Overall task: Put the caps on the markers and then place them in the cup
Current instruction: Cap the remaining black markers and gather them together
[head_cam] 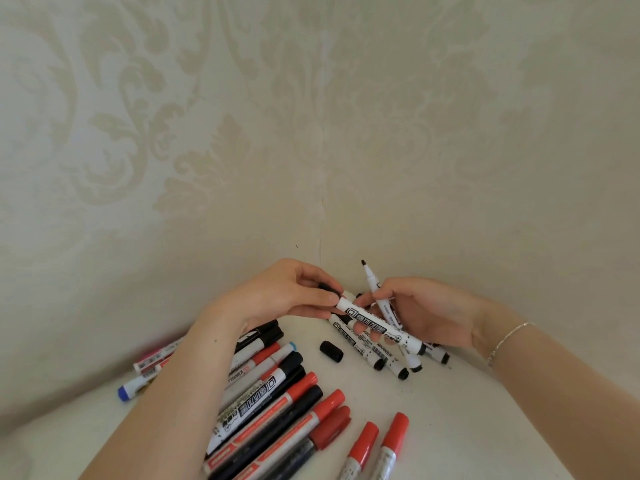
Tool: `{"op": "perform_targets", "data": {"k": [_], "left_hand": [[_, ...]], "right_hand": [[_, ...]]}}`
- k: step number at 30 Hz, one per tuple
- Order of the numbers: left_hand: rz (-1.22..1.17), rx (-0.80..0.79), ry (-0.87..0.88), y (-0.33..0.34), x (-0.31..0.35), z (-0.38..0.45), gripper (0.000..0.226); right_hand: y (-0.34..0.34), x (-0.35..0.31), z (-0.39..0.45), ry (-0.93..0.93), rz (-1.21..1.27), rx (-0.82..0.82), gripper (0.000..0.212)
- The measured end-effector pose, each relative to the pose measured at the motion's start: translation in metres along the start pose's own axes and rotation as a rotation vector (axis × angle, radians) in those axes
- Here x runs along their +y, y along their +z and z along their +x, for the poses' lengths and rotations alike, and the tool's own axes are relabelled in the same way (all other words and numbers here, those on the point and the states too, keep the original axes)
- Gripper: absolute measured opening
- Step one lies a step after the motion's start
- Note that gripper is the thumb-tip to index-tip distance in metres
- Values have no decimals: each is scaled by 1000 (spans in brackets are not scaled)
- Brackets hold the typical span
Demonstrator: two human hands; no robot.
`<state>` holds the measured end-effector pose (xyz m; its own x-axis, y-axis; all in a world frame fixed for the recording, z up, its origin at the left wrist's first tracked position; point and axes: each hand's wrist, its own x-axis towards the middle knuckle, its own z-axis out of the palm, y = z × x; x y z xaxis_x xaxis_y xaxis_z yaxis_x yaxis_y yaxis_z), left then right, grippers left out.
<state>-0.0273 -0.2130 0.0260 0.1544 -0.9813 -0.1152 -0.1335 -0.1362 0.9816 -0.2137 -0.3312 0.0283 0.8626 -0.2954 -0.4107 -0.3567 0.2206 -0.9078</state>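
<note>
Two hands meet over the table [467, 427]. Left hand [294, 292] pinches a black cap [328, 289] onto a white marker [377, 327]; right hand [420, 308] grips several markers.

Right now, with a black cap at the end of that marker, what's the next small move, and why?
Probably push the black cap in the left hand fully onto the white marker that the right hand steadies. The cap sits at its end, seemingly not seated. The right hand also holds an uncapped marker, and a loose cap lies on the table.
</note>
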Motion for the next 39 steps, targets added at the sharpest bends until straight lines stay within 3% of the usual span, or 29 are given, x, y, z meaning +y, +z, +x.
{"op": "perform_targets", "data": {"k": [4, 12, 16, 28, 32, 39], "left_hand": [[-4, -14, -27, 1, 0, 0, 19], [146, -11, -23, 1, 2, -5, 24], [159, 60, 35, 0, 3, -3, 32], [314, 150, 221, -4, -3, 3, 34], [281, 162, 169, -5, -3, 3, 33], [235, 25, 17, -12, -8, 2, 17]], "right_hand": [[-2, 1, 0, 36, 74, -43, 27], [5, 0, -2, 49, -117, -131, 38], [7, 1, 3, 28, -152, -97, 41], [9, 5, 14, -111, -179, 23, 26], [13, 5, 17, -154, -193, 87, 24], [19, 11, 21, -240, -283, 215, 19]]}}
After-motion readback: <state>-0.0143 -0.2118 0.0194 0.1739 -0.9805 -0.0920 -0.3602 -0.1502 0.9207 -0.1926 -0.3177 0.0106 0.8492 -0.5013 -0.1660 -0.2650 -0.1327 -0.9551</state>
